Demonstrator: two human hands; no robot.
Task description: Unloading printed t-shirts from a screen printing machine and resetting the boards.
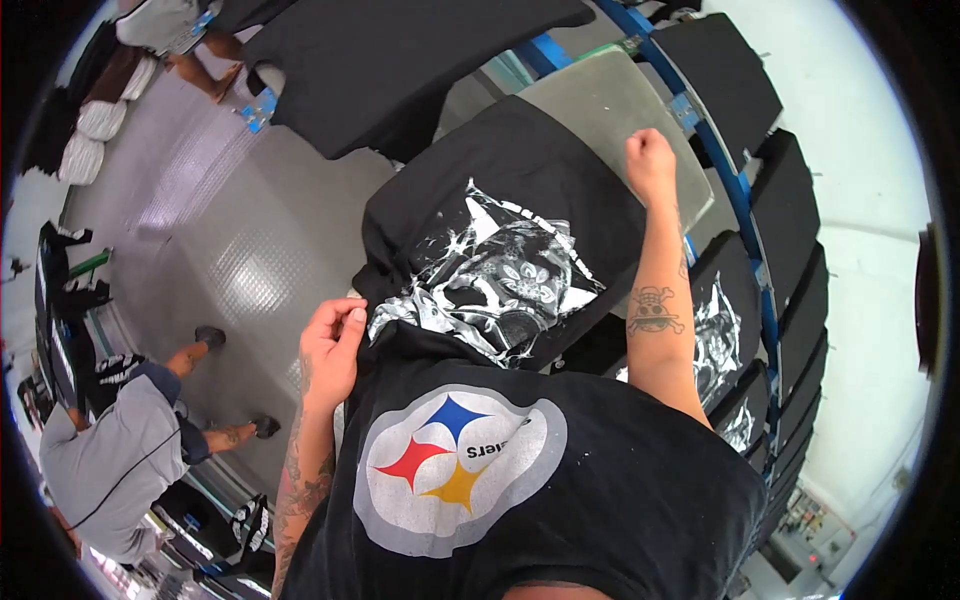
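A black T-shirt with a white and grey print lies in front of me, partly over a bare grey platen. Its near part is bunched into folds by my body. At its left edge, my left hand has thumb and fingers closed on the gathered cloth. My right hand is a fist above the platen, by the far right side of the shirt. Whether cloth is inside that fist is hidden.
More platens with black shirts line the blue frame on my right. Another black shirt is spread at the far left. A person in a grey shirt works at the lower left; another person's arm shows at the upper left.
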